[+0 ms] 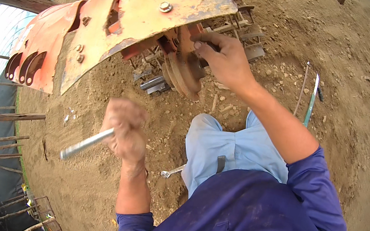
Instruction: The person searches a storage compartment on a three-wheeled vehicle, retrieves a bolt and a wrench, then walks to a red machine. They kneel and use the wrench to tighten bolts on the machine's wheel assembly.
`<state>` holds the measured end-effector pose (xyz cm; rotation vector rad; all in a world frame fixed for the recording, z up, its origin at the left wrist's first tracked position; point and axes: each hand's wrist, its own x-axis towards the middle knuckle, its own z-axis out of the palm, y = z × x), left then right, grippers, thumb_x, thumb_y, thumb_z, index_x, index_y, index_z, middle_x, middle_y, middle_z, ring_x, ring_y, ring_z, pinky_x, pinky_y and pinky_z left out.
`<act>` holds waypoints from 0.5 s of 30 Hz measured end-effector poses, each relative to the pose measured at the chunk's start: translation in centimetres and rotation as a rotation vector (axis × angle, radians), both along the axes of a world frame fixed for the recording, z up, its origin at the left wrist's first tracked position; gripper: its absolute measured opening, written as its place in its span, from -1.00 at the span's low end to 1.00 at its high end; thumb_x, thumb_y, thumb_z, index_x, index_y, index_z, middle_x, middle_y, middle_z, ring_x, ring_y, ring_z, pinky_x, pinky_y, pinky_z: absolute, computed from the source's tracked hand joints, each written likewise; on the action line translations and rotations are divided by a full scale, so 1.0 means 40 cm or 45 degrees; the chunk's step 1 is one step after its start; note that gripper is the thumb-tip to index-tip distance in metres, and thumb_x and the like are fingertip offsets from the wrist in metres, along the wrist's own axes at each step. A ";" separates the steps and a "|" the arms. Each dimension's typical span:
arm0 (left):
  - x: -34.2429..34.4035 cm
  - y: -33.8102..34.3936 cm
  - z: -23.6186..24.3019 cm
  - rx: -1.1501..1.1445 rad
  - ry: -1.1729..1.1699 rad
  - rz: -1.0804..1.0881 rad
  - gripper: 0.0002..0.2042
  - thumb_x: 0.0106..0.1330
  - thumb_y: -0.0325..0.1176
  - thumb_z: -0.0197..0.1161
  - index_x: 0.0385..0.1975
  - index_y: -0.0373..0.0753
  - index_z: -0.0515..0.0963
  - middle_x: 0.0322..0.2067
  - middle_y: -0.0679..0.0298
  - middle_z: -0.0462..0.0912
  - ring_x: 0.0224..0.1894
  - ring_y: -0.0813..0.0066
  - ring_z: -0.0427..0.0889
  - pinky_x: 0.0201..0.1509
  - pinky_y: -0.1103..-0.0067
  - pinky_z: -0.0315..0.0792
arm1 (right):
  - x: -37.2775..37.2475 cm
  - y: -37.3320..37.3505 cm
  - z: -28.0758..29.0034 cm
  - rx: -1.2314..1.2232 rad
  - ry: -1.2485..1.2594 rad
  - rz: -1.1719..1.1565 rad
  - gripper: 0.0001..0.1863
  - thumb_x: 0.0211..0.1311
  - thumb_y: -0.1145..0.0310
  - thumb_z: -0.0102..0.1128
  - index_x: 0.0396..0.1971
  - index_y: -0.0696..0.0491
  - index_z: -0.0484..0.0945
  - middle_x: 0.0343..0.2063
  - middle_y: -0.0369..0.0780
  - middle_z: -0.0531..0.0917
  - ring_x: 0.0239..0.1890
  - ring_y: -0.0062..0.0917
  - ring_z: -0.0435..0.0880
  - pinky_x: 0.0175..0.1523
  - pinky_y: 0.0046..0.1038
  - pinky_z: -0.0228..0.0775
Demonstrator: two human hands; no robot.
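Observation:
My left hand [126,127] is wrapped round a silver metal bar [86,144], which points down to the left. The hand is blurred and hangs over bare soil, apart from the machine. Under the edge of an orange metal hood [134,12], my right hand [226,62] is raised with thumb and index finger bent together. What lies between those fingers, if anything, I cannot make out. Just beside them is a rusty, rounded metal part [184,70], partly smeared by motion. Bolt heads [165,7] stud the mud-stained hood.
A wrench [172,171] lies on the soil by my left knee. To the right are a long thin blade with a green lower part [312,101] and a brown strip [302,89]. Wooden poles [1,118] and pale sheeting stand at left. Metal tines [253,38] show behind the hood.

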<state>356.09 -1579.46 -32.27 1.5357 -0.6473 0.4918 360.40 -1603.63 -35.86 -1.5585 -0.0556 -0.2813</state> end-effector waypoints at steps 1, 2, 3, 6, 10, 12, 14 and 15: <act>0.006 -0.009 0.006 0.067 0.046 0.066 -0.58 0.64 -0.04 0.02 -0.35 -0.22 0.61 -0.48 0.28 0.52 -0.56 0.58 0.38 -0.52 0.53 0.47 | 0.018 0.014 0.000 -0.018 0.004 0.042 -0.69 0.45 0.31 0.23 -0.06 0.26 0.70 -0.32 -0.26 0.75 -0.28 -0.68 0.60 -0.13 -0.54 0.48; 0.010 -0.022 0.011 0.139 0.169 0.156 -0.59 0.63 -0.04 0.04 -0.29 -0.24 0.65 -0.46 0.26 0.56 -0.55 0.57 0.41 -0.47 0.54 0.50 | 0.044 -0.014 0.001 -0.027 -0.036 0.129 -0.69 0.44 0.32 0.22 -0.06 0.26 0.70 -0.33 -0.26 0.75 -0.28 -0.67 0.60 -0.13 -0.53 0.48; 0.015 -0.041 0.013 0.091 0.319 0.174 -0.63 0.63 -0.10 0.07 0.02 -0.28 0.67 -0.43 0.28 0.55 -0.53 0.56 0.41 -0.48 0.56 0.44 | 0.054 0.008 -0.004 -0.058 0.002 0.097 -0.70 0.41 0.30 0.24 -0.10 0.24 0.72 -0.36 -0.21 0.75 -0.31 -0.61 0.62 -0.14 -0.48 0.49; 0.008 -0.026 0.005 0.236 0.021 0.245 -0.62 0.62 -0.13 0.12 0.14 -0.31 0.64 -0.43 0.34 0.54 -0.50 0.62 0.39 -0.47 0.62 0.34 | 0.089 0.008 -0.017 -0.151 -0.146 0.138 -0.72 0.31 0.26 0.30 -0.24 0.20 0.76 -0.45 -0.04 0.72 -0.39 -0.41 0.70 -0.19 -0.34 0.54; -0.006 0.022 0.057 0.445 -0.434 0.429 -0.68 0.42 -0.16 0.41 -0.10 -0.33 0.73 -0.60 0.44 0.44 -0.59 0.71 0.29 -0.57 0.69 0.15 | 0.106 0.045 -0.035 -0.265 -0.063 0.028 -0.69 0.22 0.26 0.37 -0.15 0.17 0.74 -0.35 0.02 0.74 -0.31 -0.20 0.73 -0.15 -0.23 0.53; -0.010 0.035 0.133 0.597 -0.599 0.479 -0.72 0.34 -0.17 0.50 -0.22 -0.30 0.74 -0.66 0.44 0.44 -0.65 0.69 0.28 -0.64 0.67 0.10 | 0.119 0.044 -0.039 -0.205 -0.091 0.187 -0.68 0.22 0.27 0.38 -0.12 0.16 0.74 -0.33 -0.01 0.76 -0.28 -0.26 0.75 -0.12 -0.26 0.54; -0.009 0.032 0.241 0.709 -0.800 0.455 -0.73 0.34 -0.18 0.50 -0.23 -0.30 0.74 -0.66 0.42 0.46 -0.66 0.67 0.30 -0.65 0.66 0.10 | 0.135 0.027 -0.039 -0.193 -0.090 0.228 -0.68 0.22 0.30 0.38 -0.10 0.17 0.73 -0.31 -0.04 0.77 -0.26 -0.32 0.75 -0.09 -0.29 0.56; -0.011 0.048 0.298 0.832 -0.856 0.385 -0.76 0.41 -0.22 0.41 -0.25 -0.31 0.73 -0.65 0.40 0.50 -0.64 0.67 0.35 -0.66 0.65 0.12 | 0.143 0.014 -0.037 -0.220 -0.110 0.237 -0.68 0.21 0.32 0.39 -0.09 0.17 0.73 -0.30 -0.05 0.78 -0.25 -0.36 0.76 -0.08 -0.30 0.56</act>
